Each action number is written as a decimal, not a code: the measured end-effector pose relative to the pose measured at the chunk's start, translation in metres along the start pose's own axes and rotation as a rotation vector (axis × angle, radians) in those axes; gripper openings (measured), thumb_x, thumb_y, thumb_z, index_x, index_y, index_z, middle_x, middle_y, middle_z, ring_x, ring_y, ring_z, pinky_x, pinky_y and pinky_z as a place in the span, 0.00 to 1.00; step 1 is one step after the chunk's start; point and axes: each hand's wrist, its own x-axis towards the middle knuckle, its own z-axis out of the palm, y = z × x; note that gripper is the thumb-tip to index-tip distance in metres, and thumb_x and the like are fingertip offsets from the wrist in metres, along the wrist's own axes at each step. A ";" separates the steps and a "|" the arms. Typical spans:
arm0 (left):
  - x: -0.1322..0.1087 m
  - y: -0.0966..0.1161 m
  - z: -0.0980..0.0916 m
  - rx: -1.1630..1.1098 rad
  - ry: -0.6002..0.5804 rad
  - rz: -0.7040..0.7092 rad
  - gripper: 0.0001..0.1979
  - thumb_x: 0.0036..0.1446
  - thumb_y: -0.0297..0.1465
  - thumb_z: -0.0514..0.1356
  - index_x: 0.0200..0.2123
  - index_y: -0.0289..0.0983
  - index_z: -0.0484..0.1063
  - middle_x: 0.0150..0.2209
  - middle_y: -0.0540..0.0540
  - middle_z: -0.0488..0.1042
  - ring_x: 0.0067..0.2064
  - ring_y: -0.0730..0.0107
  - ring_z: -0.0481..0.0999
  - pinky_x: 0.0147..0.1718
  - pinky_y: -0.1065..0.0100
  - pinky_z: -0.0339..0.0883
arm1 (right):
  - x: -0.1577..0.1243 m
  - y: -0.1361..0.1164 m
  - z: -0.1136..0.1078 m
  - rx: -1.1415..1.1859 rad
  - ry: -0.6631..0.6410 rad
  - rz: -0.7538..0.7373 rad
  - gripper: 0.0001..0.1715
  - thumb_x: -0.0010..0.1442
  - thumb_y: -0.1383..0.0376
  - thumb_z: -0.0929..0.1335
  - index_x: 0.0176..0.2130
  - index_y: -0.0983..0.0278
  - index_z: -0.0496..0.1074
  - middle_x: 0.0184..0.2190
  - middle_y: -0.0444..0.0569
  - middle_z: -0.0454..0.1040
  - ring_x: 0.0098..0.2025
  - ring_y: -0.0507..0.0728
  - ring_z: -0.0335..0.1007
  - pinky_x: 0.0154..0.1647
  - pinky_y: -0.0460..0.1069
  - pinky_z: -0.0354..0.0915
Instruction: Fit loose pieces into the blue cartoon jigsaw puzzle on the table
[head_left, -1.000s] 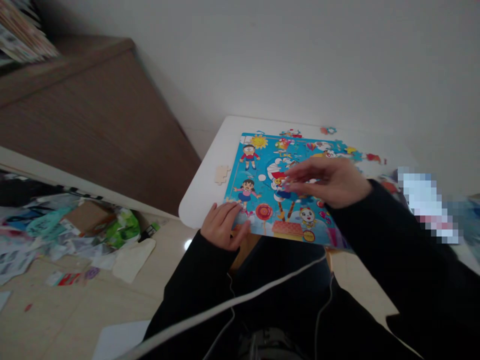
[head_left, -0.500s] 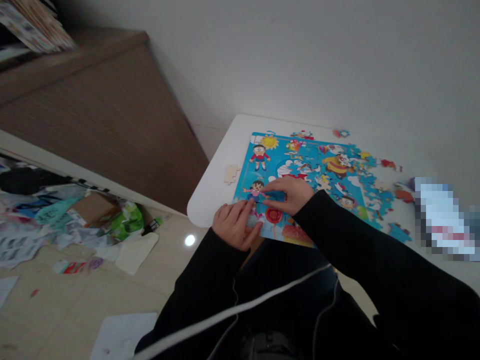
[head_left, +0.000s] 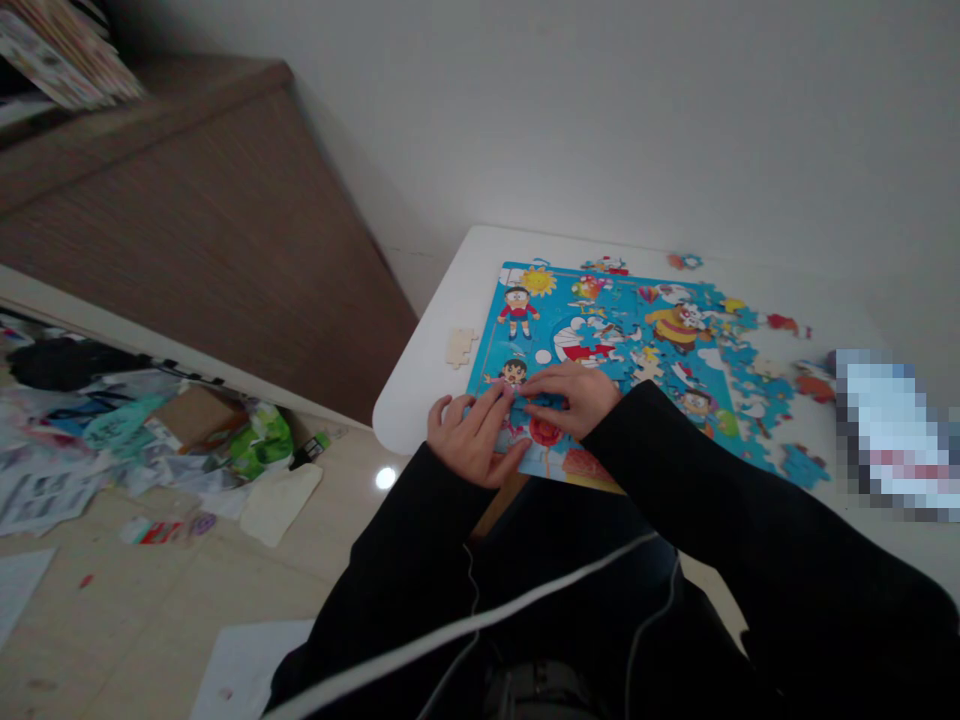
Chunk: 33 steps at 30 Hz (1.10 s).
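Note:
A blue cartoon jigsaw puzzle (head_left: 600,300) lies on a white table (head_left: 427,400), its lower left part showing a picture and its right side a loose scatter of pieces. My left hand (head_left: 476,435) rests on the board's lower left edge, fingertips reaching a pink-dressed girl figure (head_left: 512,375). Beside it, my right hand (head_left: 574,398) lies with its fingertips on the same area. Neither hand shows a held piece, though the fingers hide the pieces beneath them. A bare wooden puzzle piece (head_left: 460,347) lies on the table left of the board.
Loose coloured pieces (head_left: 772,400) spread along the table's right side, beside a pixelated object (head_left: 889,435). A brown wooden cabinet (head_left: 202,230) stands left of the table. Bags, cardboard and papers (head_left: 180,440) litter the floor below it.
My right hand has come down and left from above the board's middle to beside my left hand. The view has shifted, showing more of the puzzle's right side.

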 end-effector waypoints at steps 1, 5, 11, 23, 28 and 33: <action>0.001 0.000 0.001 0.003 -0.003 0.008 0.23 0.56 0.44 0.54 0.46 0.33 0.73 0.47 0.45 0.75 0.37 0.59 0.69 0.38 0.58 0.58 | 0.000 0.000 0.000 0.004 -0.002 0.004 0.11 0.54 0.63 0.68 0.38 0.62 0.76 0.38 0.50 0.78 0.40 0.55 0.73 0.42 0.50 0.67; 0.001 -0.002 0.001 0.010 -0.033 0.030 0.24 0.56 0.44 0.54 0.49 0.36 0.71 0.48 0.45 0.74 0.37 0.59 0.69 0.40 0.58 0.57 | -0.004 0.003 -0.004 -0.017 0.033 0.054 0.12 0.52 0.60 0.69 0.38 0.61 0.76 0.36 0.49 0.77 0.38 0.55 0.73 0.38 0.48 0.67; 0.001 -0.003 0.001 -0.003 -0.032 0.027 0.24 0.56 0.45 0.54 0.48 0.35 0.71 0.48 0.46 0.74 0.37 0.59 0.69 0.39 0.58 0.57 | -0.017 0.005 -0.011 -0.068 0.039 0.096 0.12 0.54 0.57 0.68 0.37 0.59 0.77 0.33 0.47 0.77 0.35 0.53 0.72 0.36 0.47 0.66; 0.001 0.000 0.001 0.021 -0.059 0.004 0.22 0.56 0.46 0.53 0.49 0.44 0.71 0.49 0.49 0.73 0.37 0.59 0.68 0.38 0.58 0.55 | -0.027 -0.005 -0.010 -0.027 0.026 0.159 0.11 0.52 0.61 0.68 0.37 0.61 0.74 0.29 0.45 0.77 0.32 0.53 0.72 0.33 0.47 0.65; 0.002 0.000 0.000 0.038 -0.062 0.018 0.22 0.56 0.47 0.53 0.49 0.43 0.72 0.49 0.50 0.73 0.37 0.59 0.67 0.36 0.59 0.56 | -0.032 -0.004 -0.008 0.007 0.023 0.086 0.09 0.55 0.62 0.67 0.36 0.62 0.73 0.28 0.46 0.76 0.31 0.52 0.71 0.32 0.47 0.64; -0.001 -0.003 0.000 0.057 -0.118 0.040 0.25 0.54 0.47 0.55 0.52 0.44 0.69 0.51 0.51 0.71 0.38 0.59 0.67 0.37 0.59 0.56 | -0.032 -0.004 -0.007 0.006 0.034 0.087 0.09 0.55 0.61 0.67 0.36 0.62 0.73 0.28 0.45 0.76 0.32 0.52 0.70 0.33 0.46 0.63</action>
